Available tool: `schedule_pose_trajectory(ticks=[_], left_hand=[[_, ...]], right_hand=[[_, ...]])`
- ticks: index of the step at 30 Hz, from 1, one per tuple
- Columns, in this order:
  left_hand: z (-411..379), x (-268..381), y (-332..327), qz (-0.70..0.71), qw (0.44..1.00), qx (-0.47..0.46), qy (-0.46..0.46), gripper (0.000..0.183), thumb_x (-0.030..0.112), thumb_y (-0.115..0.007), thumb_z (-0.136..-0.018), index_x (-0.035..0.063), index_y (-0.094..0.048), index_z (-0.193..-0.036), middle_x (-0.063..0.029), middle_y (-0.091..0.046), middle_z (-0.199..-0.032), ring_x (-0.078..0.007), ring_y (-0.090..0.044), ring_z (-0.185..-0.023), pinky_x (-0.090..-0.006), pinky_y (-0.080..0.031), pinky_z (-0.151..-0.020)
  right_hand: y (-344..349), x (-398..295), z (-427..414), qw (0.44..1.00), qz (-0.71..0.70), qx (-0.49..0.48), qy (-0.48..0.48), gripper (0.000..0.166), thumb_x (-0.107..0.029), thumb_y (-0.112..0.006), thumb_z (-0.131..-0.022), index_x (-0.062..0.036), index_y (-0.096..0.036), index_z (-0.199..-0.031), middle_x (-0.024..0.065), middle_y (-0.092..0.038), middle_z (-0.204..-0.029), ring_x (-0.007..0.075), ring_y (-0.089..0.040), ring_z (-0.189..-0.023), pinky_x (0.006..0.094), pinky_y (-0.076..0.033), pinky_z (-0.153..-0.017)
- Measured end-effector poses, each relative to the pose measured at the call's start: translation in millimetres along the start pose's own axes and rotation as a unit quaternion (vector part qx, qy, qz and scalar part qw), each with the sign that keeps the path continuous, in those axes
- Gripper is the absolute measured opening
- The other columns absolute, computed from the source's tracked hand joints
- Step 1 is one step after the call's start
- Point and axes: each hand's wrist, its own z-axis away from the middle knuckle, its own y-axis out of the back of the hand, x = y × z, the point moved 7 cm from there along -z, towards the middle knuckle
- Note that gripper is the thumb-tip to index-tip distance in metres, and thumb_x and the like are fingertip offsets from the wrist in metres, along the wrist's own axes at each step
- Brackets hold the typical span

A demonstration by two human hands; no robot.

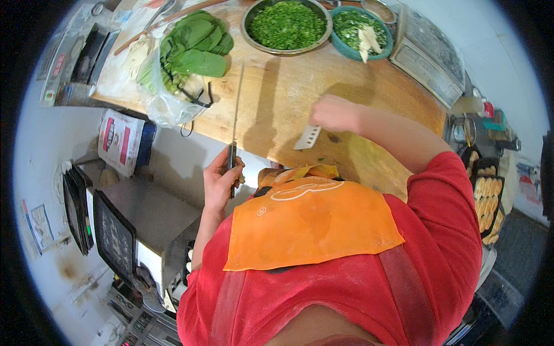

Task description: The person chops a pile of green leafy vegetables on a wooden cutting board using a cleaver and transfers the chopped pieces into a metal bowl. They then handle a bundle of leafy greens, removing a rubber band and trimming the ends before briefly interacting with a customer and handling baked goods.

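Note:
My left hand [223, 175] grips the dark handle of a long, thin-bladed knife [237, 104], whose blade points away from me over the near edge of the wooden worktop [285, 86]. On the right, my right hand [331, 113] is closed around a flat, pale scraper with a row of slots [309, 137], held low at the board. Leafy greens [197, 39] stand in a clear plastic bag [162, 101] to the left of the blade. Beyond my hands are a metal bowl [286, 52] of chopped greens and a teal bowl [352, 54] with chopped greens and pale strips.
A scale [426, 69] stands at the worktop's right end. A long wooden rod [169, 20] and pale dough [139, 54] lie at the back left. Trays of baked pieces [487, 194] are at far right. A metal-topped cabinet [151, 207] stands at left.

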Motion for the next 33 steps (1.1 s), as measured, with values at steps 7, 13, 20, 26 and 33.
schedule_pose_trajectory(ticks=[7,13,20,26,33], left_hand=[[-21,-1,-66,-0.108,0.985,-0.133,0.021,0.05,0.0,-0.06,-0.081,0.0006,-0.054,-0.13,-0.0002,-0.062,-0.084,-0.0053,-0.053,-0.061,-0.02,-0.041,-0.05],[-52,-13,-135,-0.144,0.965,-0.22,0.005,0.047,0.0,-0.058,-0.081,0.0005,-0.055,-0.128,-0.0011,-0.062,-0.085,-0.0076,-0.055,-0.06,-0.0217,-0.043,-0.051],[-61,-3,-201,-0.132,0.961,-0.242,-0.029,0.045,0.001,-0.058,-0.081,0.0007,-0.056,-0.126,-0.0036,-0.063,-0.086,-0.0105,-0.058,-0.06,-0.0234,-0.044,-0.05],[-49,-2,-196,-0.142,0.962,-0.23,-0.021,0.04,0.001,-0.057,-0.08,0.0009,-0.059,-0.12,-0.0038,-0.063,-0.084,-0.0107,-0.059,-0.06,-0.0228,-0.044,-0.05],[-63,-15,-206,-0.191,0.935,-0.299,-0.017,0.038,0.002,-0.057,-0.082,0.0014,-0.059,-0.12,-0.0012,-0.062,-0.08,-0.0097,-0.059,-0.061,-0.0233,-0.043,-0.05]], right_hand=[[-59,-8,132,0.994,-0.039,0.07,-0.071,0.007,-0.01,-0.061,-0.074,-0.0122,-0.067,-0.075,0.011,-0.065,-0.073,0.0325,-0.066,-0.077,0.0433,-0.053,-0.064],[-73,10,227,0.951,-0.06,0.042,-0.3,0.023,-0.005,-0.058,-0.074,-0.0148,-0.069,-0.091,0.0102,-0.067,-0.084,0.0286,-0.065,-0.082,0.0416,-0.052,-0.068],[-37,104,184,0.868,-0.018,0.201,-0.454,0.016,-0.01,-0.054,-0.083,-0.0081,-0.07,-0.081,0.0139,-0.069,-0.083,0.0317,-0.068,-0.079,0.0433,-0.055,-0.068],[-34,69,159,0.913,-0.045,0.165,-0.37,0.014,-0.01,-0.057,-0.078,-0.0051,-0.07,-0.076,0.0149,-0.07,-0.083,0.0325,-0.068,-0.077,0.0433,-0.056,-0.067],[-96,-23,232,0.933,-0.071,0.082,-0.342,0.012,-0.011,-0.058,-0.077,-0.0096,-0.071,-0.077,0.0148,-0.068,-0.075,0.0327,-0.067,-0.073,0.0463,-0.054,-0.065]])
